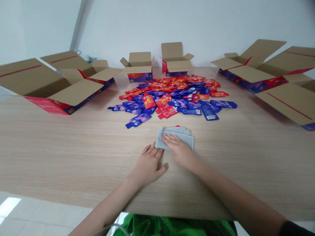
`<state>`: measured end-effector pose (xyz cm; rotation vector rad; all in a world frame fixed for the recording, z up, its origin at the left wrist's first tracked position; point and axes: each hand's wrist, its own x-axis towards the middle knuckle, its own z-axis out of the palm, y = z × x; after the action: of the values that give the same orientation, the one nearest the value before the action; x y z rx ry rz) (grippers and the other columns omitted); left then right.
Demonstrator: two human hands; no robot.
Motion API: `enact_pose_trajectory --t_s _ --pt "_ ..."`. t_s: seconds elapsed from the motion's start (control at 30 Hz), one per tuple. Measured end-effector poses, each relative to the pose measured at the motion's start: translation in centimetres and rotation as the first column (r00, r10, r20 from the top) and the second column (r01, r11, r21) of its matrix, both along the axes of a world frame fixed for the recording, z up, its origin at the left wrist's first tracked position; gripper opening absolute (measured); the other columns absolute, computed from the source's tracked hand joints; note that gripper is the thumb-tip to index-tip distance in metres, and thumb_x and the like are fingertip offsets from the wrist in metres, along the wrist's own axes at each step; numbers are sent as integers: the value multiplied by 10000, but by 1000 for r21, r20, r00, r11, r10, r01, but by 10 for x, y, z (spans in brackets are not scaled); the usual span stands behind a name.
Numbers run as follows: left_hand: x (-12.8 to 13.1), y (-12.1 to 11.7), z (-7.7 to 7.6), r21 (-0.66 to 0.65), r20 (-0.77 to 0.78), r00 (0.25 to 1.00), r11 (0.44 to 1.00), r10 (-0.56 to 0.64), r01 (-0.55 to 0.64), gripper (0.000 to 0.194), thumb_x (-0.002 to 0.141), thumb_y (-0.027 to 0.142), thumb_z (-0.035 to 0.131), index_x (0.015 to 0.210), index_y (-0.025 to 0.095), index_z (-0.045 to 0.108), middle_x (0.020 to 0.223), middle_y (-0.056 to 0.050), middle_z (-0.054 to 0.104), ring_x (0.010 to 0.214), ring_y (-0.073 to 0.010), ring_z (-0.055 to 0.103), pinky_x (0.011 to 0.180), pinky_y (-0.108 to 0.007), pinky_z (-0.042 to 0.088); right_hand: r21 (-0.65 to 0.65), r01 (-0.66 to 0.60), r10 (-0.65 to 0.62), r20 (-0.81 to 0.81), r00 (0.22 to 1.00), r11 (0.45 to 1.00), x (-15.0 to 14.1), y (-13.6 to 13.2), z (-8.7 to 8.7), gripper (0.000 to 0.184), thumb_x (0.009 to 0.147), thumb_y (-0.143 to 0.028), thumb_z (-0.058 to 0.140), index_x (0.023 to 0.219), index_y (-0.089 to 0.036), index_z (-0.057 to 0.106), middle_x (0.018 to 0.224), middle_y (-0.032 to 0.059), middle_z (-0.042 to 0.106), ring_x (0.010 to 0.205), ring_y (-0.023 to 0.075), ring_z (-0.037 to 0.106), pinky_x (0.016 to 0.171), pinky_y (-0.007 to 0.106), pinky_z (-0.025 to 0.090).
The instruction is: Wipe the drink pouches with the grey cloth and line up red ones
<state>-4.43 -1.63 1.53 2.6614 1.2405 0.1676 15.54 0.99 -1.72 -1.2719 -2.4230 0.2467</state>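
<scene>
A small stack of grey-backed sachets point(183, 135) lies face down on the wooden table point(61, 147) in front of me. My right hand point(179, 149) rests flat on top of the stack, fingers stretched out. My left hand point(149, 164) lies flat on the table just left of the stack, fingers together and extended, its fingertips touching the stack's left edge. Beyond the stack spreads a big pile of red, orange and blue-purple sachets point(176, 95).
Open cardboard boxes ring the table: two large ones at the left point(52, 83), two small ones at the back point(139, 67) point(174, 60), large ones at the right point(258, 68) point(292, 95). A white wall stands behind. The table's near edge is just below my forearms.
</scene>
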Motion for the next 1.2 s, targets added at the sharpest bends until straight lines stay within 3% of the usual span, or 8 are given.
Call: enact_pose_trajectory --t_s 0.13,0.27,0.33,0.5,0.67,0.87,1.07,1.2 --pt "-1 2 2 9 1 1000 1000 -7 7 672 881 447 502 1451 123 358 1503 -133 369 1398 -285 317 1118 -456 284 35 185 -184 -18 983 982 7 -2 1 715 691 67 339 1378 -72 479 1454 177 437 1386 249 339 1135 505 314" --pt "0 5 7 -42 -16 1000 999 -10 9 514 864 394 520 1300 122 536 1346 -141 560 1293 -263 472 1131 -440 262 0 22 -21 -18 1000 1000 -3 -7 -2 702 711 32 379 1401 -79 451 1462 164 431 1382 236 350 1147 467 311" --pt "1 5 9 -40 -21 1000 999 1 -2 543 854 361 522 1340 121 501 1387 -143 522 1325 -265 437 1128 -446 268 -31 12 -13 -45 999 999 4 0 -2 760 671 51 364 1413 -97 436 1467 144 434 1384 215 350 1156 471 292" --pt "3 3 6 -18 -21 999 1000 25 -26 664 850 353 506 1457 132 351 1514 -130 344 1403 -284 309 1117 -476 284 31 248 -245 -83 966 968 27 15 -2 766 671 89 343 1414 -80 431 1470 166 422 1400 252 312 1140 515 308" --pt "3 3 6 -6 -16 1000 1000 22 -22 563 861 357 505 1375 130 470 1436 -134 468 1371 -282 369 1114 -462 294 15 -12 12 5 1000 1000 8 7 -1 698 695 62 358 1371 -57 482 1473 138 428 1402 227 311 1169 448 272" --pt "5 2 7 -12 -28 999 999 30 -30 635 868 346 492 1453 138 359 1519 -122 339 1405 -280 304 1119 -474 282 5 264 -264 -56 963 964 19 12 3 679 699 77 320 1362 25 459 1464 227 403 1400 250 311 1159 461 285" --pt "5 3 7 -17 -30 999 1000 26 -26 524 866 331 504 1351 134 494 1422 -131 486 1350 -274 401 1126 -453 273 -19 -13 13 -22 1000 1000 3 2 0 734 672 61 352 1394 -39 445 1491 143 398 1405 227 302 1170 432 268" --pt "5 4 5 -9 -26 999 999 31 -31 632 867 347 503 1449 143 365 1516 -122 344 1402 -287 310 1114 -471 287 -42 243 -244 -29 969 969 11 8 2 760 645 85 332 1395 5 418 1497 206 362 1420 244 263 1164 486 252"
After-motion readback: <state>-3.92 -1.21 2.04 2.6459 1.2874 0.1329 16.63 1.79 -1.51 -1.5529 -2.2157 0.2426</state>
